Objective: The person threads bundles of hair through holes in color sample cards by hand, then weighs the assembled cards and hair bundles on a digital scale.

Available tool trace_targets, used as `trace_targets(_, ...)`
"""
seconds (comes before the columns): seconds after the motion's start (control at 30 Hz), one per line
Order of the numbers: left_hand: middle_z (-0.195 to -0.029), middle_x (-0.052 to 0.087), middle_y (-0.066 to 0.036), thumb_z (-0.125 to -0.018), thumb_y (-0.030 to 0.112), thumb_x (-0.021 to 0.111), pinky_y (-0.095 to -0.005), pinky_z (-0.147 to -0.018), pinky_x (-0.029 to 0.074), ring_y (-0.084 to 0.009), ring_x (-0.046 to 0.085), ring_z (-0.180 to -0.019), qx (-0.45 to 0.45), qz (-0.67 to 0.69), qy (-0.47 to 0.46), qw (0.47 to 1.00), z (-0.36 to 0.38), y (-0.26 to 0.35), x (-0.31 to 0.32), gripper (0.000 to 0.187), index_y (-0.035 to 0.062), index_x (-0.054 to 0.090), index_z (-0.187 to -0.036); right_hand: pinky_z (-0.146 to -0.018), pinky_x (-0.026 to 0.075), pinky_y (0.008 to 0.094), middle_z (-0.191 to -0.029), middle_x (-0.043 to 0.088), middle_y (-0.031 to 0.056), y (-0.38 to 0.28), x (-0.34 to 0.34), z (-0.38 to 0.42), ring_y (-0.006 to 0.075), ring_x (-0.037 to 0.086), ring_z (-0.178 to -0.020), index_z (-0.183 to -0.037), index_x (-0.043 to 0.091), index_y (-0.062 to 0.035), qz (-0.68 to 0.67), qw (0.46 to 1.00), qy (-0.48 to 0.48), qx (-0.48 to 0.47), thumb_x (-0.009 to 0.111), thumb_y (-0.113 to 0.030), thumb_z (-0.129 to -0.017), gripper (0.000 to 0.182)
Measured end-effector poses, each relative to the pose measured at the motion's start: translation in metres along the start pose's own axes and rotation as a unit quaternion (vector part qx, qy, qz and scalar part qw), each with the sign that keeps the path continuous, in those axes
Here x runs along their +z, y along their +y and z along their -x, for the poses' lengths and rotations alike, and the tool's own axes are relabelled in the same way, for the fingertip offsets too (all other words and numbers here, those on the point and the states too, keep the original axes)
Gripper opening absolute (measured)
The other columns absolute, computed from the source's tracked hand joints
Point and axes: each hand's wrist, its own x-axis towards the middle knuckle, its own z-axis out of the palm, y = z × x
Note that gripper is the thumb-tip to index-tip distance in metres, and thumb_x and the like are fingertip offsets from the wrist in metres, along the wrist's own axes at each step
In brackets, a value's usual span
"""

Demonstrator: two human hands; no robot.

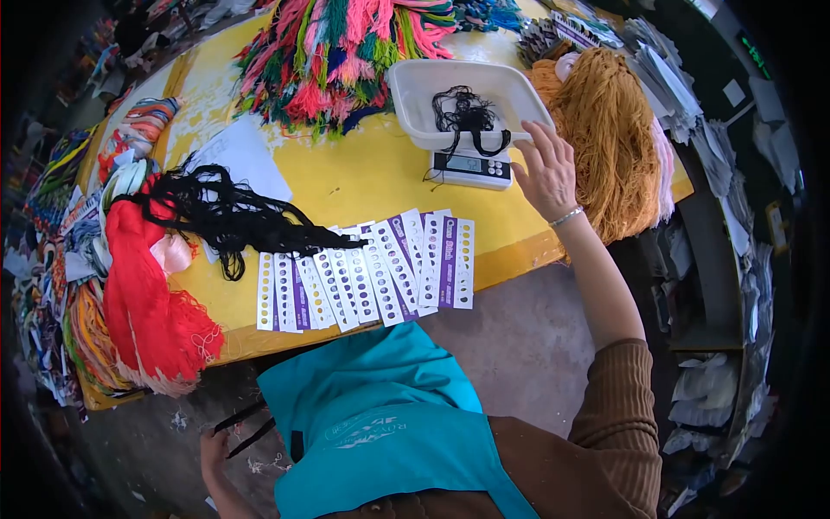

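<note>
My right hand (548, 171) is held with fingers apart at the near right corner of a white plastic tub (415, 117), fingertips right by the rim. Loose black thread (465, 112) lies inside the tub, and a loop of it hangs over the front edge. Under the tub is a digital kitchen scale (471, 169) with a small display and buttons. Low at the left, beside the turquoise apron (380, 424), my left hand (213, 451) is closed around dark, thin strands that look like black thread (251, 431).
Thread cards with round holes (380, 268) lie fanned at the yellow table's (337, 186) near edge. A black skein (233, 212) overlaps them. Red thread (143, 285) hangs at the left corner, multicoloured hanks (346, 60) lie behind, and golden-brown hanks (605, 143) stand right of the tub.
</note>
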Motion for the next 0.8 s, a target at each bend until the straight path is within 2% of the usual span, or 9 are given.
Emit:
trace_targets(0.3, -0.056, 0.047, 0.0, -0.094, 0.018, 0.053, -0.0265, -0.037, 0.033, -0.0116, 0.042, -0.04, 0.007, 0.162, -0.009, 0.987, 0.024, 0.026, 0.024, 0.014, 0.0052, 0.055, -0.088, -0.099, 0.038, 0.0415, -0.132, 0.052, 0.0051, 0.002, 0.039, -0.014, 0.0239, 0.047, -0.127, -0.099, 0.059, -0.0135, -0.016, 0.997, 0.06, -0.048, 0.074, -0.011, -0.069, 0.034)
trace_targets(0.47, -0.054, 0.044, 0.002, -0.097, 0.023, 0.054, -0.0239, -0.035, 0.03, -0.0092, 0.037, -0.038, 0.04, 0.192, -0.037, 0.98, 0.034, 0.048, 0.033, 0.018, 0.0084, 0.054, -0.086, -0.094, 0.04, 0.0396, -0.115, 0.059, 0.0027, -0.009, 0.022, -0.027, 0.0216, 0.053, -0.117, -0.087, 0.06, -0.0115, -0.049, 0.994, 0.092, -0.03, 0.069, -0.008, -0.068, 0.021)
trace_targets(0.5, -0.054, 0.042, 0.003, -0.097, 0.024, 0.054, -0.0227, -0.035, 0.027, -0.0076, 0.035, -0.038, 0.039, 0.281, -0.053, 0.957, 0.042, 0.061, 0.034, 0.018, 0.009, 0.054, -0.086, -0.091, 0.041, 0.0398, -0.101, 0.063, 0.0035, -0.014, 0.011, -0.036, 0.0232, 0.058, -0.106, -0.085, 0.06, -0.0094, -0.083, 0.992, 0.097, -0.017, 0.067, -0.007, -0.069, 0.018)
trace_targets(0.57, -0.055, 0.038, 0.004, -0.098, 0.026, 0.054, -0.0196, -0.034, 0.02, -0.0032, 0.027, -0.038, 0.055, 0.431, -0.065, 0.899, 0.042, 0.071, 0.035, 0.019, 0.0094, 0.055, -0.088, -0.085, 0.043, 0.0413, -0.088, 0.063, 0.0065, -0.021, -0.003, -0.047, 0.0285, 0.061, -0.093, -0.086, 0.059, -0.0067, -0.194, 0.977, 0.078, 0.03, 0.066, -0.006, -0.073, 0.015)
trace_targets(0.6, -0.057, 0.037, 0.004, -0.099, 0.025, 0.053, -0.019, -0.034, 0.02, -0.0027, 0.027, -0.039, 0.063, 0.494, -0.096, 0.862, 0.045, 0.082, 0.038, 0.018, 0.0089, 0.054, -0.091, -0.072, 0.047, 0.037, -0.072, 0.059, 0.0063, -0.029, -0.01, -0.056, 0.0243, 0.06, -0.072, -0.087, 0.058, -0.0027, -0.238, 0.966, 0.066, 0.074, 0.063, -0.009, -0.081, 0.009)
trace_targets(0.67, -0.065, 0.039, 0.003, -0.102, 0.021, 0.047, -0.0176, -0.035, 0.02, -0.0018, 0.027, -0.041, 0.094, 0.585, -0.176, 0.786, 0.059, 0.115, 0.049, 0.016, 0.0059, 0.053, -0.098, -0.056, 0.044, 0.0291, -0.065, 0.052, 0.0021, -0.053, -0.029, -0.081, 0.0146, 0.052, -0.058, -0.086, 0.057, 0.0001, -0.507, 0.819, -0.033, 0.268, 0.059, -0.013, -0.088, 0.014)
trace_targets(0.7, -0.069, 0.041, 0.002, -0.102, 0.02, 0.046, -0.0174, -0.036, 0.021, -0.0018, 0.027, -0.042, 0.113, 0.586, -0.207, 0.775, 0.072, 0.138, 0.06, 0.016, 0.0048, 0.052, -0.1, -0.046, 0.034, 0.0229, -0.061, 0.045, -0.0036, -0.061, -0.031, -0.093, 0.0055, 0.04, -0.052, -0.086, 0.057, -0.0005, -0.612, 0.727, -0.066, 0.303, 0.057, -0.016, -0.091, 0.017)
trace_targets(0.77, -0.077, 0.043, -0.001, -0.103, 0.016, 0.042, -0.0172, -0.038, 0.023, -0.0016, 0.029, -0.044, 0.149, 0.583, -0.275, 0.75, 0.09, 0.177, 0.079, 0.016, 0.0023, 0.05, -0.103, -0.043, 0.026, 0.0219, -0.06, 0.04, -0.006, -0.087, -0.06, -0.126, 0.0035, 0.033, -0.049, -0.085, 0.058, -0.0035, -0.675, 0.612, -0.198, 0.362, 0.058, -0.016, -0.091, 0.014)
trace_targets(0.8, -0.077, 0.043, 0.0, -0.104, 0.016, 0.04, -0.0171, -0.039, 0.023, -0.0016, 0.03, -0.044, 0.145, 0.573, -0.296, 0.75, 0.098, 0.196, 0.09, 0.016, 0.0026, 0.049, -0.103, -0.042, 0.019, 0.0211, -0.06, 0.037, -0.0074, -0.102, -0.064, -0.138, 0.002, 0.027, -0.048, -0.085, 0.059, -0.0055, -0.719, 0.551, -0.246, 0.344, 0.058, -0.017, -0.092, 0.014)
